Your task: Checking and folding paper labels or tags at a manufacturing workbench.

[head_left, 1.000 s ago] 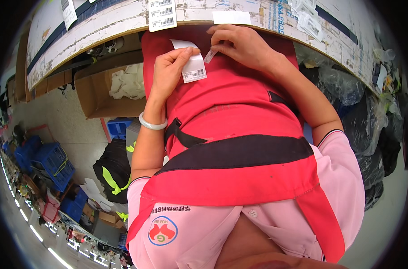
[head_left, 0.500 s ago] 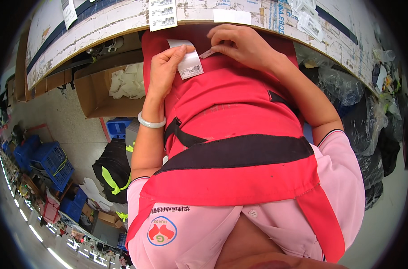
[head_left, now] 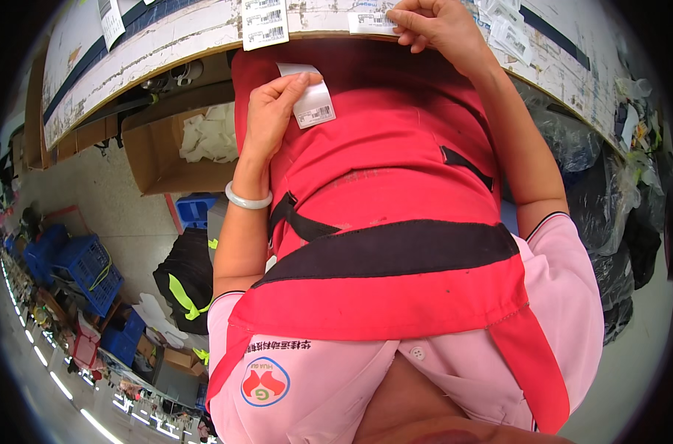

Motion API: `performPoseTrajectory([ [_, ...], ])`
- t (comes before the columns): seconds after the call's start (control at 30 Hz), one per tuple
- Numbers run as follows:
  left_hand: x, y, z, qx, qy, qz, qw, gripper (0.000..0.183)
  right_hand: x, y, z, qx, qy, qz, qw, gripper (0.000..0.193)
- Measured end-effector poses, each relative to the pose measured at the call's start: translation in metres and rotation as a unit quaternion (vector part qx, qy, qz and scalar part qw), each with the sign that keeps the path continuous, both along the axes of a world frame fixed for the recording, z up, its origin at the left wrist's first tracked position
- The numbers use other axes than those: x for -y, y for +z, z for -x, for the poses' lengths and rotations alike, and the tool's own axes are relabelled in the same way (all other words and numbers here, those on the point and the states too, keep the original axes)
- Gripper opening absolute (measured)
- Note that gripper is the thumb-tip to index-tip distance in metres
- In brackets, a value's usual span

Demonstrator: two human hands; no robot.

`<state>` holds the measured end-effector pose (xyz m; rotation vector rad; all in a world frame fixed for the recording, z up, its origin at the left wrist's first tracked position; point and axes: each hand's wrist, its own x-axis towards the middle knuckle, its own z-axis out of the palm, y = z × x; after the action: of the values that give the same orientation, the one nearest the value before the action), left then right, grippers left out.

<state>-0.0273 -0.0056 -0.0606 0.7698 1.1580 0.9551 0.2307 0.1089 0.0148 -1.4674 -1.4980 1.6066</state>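
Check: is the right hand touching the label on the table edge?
Touching. The head view shows the right hand with fingertips pressed on the white label at the table edge.

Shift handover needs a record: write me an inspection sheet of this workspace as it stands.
Surface: worn white table edge with blue stripes, scuffed, several barcode labels stuck along it.
Job's things: white label strip held in the left hand; a white sticker lies on the table edge under the right hand.
Clutter: open cardboard box with white scraps under the table; loose labels at the right.
Hands: left pinches the strip; right fingertips press the sticker.
Cables: nothing seen.
Surroundings: blue crates on the floor at left, black bag with yellow-green straps, dark plastic bags at right.
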Motion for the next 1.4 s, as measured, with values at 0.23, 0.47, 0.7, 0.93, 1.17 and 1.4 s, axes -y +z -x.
performPoseTrajectory([
  [0.23, 0.000, 0.001, -0.002, 0.002, 0.002, 0.002, 1.000, 0.025, -0.002, -0.005, 0.001, 0.010, -0.013, 0.011, 1.000, 0.014],
  [0.47, 0.000, -0.001, -0.002, 0.000, 0.001, 0.004, 1.000, 0.024, -0.002, -0.008, 0.002, 0.016, -0.012, 0.008, 1.000, 0.015],
  [0.7, 0.000, -0.002, -0.003, -0.002, 0.000, 0.004, 1.000, 0.024, -0.001, -0.006, 0.004, 0.019, -0.013, 0.005, 1.000, 0.016],
  [0.93, -0.001, -0.003, -0.003, 0.002, 0.005, 0.005, 1.000, 0.023, -0.001, -0.007, 0.006, 0.037, -0.004, 0.007, 0.999, 0.017],
  [1.17, -0.002, 0.000, -0.005, -0.016, -0.006, 0.010, 1.000, 0.025, 0.004, 0.000, 0.005, 0.064, 0.013, -0.035, 0.997, 0.017],
  [1.4, 0.000, 0.016, -0.012, 0.101, -0.008, 0.040, 0.994, 0.027, 0.019, 0.011, -0.042, -0.029, -0.061, -0.053, 0.996, 0.017],
])
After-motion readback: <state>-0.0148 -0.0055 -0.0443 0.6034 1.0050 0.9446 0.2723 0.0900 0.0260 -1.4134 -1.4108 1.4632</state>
